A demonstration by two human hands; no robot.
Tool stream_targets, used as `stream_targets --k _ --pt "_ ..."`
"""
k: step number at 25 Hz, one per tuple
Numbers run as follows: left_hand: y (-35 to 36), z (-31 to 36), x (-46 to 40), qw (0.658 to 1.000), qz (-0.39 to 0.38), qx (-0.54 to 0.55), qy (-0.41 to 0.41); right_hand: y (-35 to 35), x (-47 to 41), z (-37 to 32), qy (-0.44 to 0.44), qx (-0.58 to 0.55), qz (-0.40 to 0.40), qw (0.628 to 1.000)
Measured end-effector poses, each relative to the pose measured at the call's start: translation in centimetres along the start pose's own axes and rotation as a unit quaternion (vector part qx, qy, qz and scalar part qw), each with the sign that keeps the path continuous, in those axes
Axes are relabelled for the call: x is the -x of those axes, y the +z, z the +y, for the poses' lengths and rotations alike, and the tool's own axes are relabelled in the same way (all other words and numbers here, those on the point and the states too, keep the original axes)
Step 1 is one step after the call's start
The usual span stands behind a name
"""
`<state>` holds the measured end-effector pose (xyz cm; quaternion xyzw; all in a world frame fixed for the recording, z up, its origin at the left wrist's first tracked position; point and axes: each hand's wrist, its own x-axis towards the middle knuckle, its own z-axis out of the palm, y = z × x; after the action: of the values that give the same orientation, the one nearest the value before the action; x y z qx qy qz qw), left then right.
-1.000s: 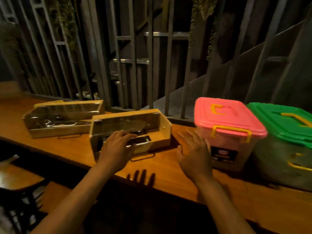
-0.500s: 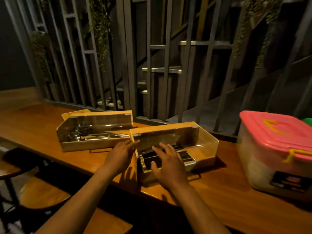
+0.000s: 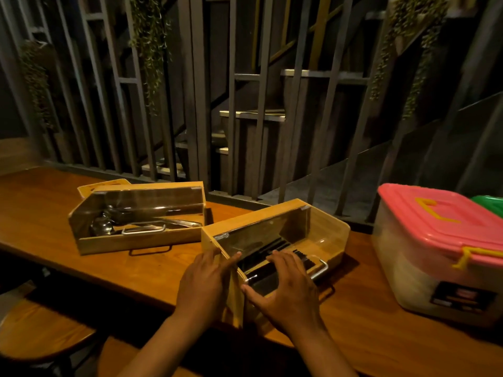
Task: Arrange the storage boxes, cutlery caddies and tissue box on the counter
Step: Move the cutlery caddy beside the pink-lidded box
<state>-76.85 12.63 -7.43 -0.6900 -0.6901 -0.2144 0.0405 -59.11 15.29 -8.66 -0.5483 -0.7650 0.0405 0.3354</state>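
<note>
Two cutlery caddies (image 3: 275, 240) (image 3: 138, 221), two storage boxes (image 3: 441, 251) (image 3: 488, 204); left hand (image 3: 206, 284) and right hand (image 3: 285, 289) flat, open-fingered against nearer caddy.

The counter (image 3: 68, 213) was smooth, shiny wood. The 2 caddies (image 3: 141, 240) (image 3: 321, 229) were pale wood with clear, glossy plastic covers and shiny metal handles. The storage box (image 3: 424, 257) was cloudy plastic with a smooth pink lid.

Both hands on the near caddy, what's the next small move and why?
Probably swing the near caddy square to the counter edge. It sits skewed, its near corner at the front edge, while the far caddy lies roughly parallel. The left hand rests on its end wall and the right hand lies flat on the clear lid, placed to pivot it.
</note>
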Motion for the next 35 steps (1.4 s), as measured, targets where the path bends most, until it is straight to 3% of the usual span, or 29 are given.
stream_targets --k 2,5,9,11,17,23,26,30,35 --pt "-0.5 -0.9 -0.9 0.998 0.032 0.048 0.007 -0.4 0.3 0.2 0.006 0.004 0.007 1.000" --pt "0.0 -3.9 -5.1 0.990 0.069 0.106 -0.068 -0.2 0.1 -1.2 0.024 0.026 -0.009 0.999" --pt "1.3 -5.7 -8.8 0.973 -0.018 0.210 -0.096 0.5 -0.7 -2.6 0.069 0.040 -0.072 0.994" --pt "1.8 -5.5 -8.9 0.967 -0.016 0.236 -0.097 0.4 -0.4 -2.0 0.067 0.036 -0.075 0.994" --pt "1.6 -1.5 -7.2 0.968 -0.040 0.237 -0.077 -2.9 2.3 2.6 0.072 0.025 -0.008 0.997" --pt "2.7 4.8 -5.0 0.907 -0.090 0.405 -0.070 -6.0 4.6 6.4 0.147 0.044 0.049 0.987" --pt "4.2 8.9 -4.1 0.912 -0.087 0.397 -0.063 -7.8 5.1 9.4 0.154 0.024 0.058 0.986" --pt "6.4 13.8 -3.7 0.933 -0.033 0.344 -0.096 -10.9 3.9 14.4 0.153 -0.039 0.001 0.987" --pt "7.9 15.4 -5.6 0.942 -0.017 0.316 -0.109 -11.1 1.7 16.8 0.145 -0.050 -0.029 0.988"
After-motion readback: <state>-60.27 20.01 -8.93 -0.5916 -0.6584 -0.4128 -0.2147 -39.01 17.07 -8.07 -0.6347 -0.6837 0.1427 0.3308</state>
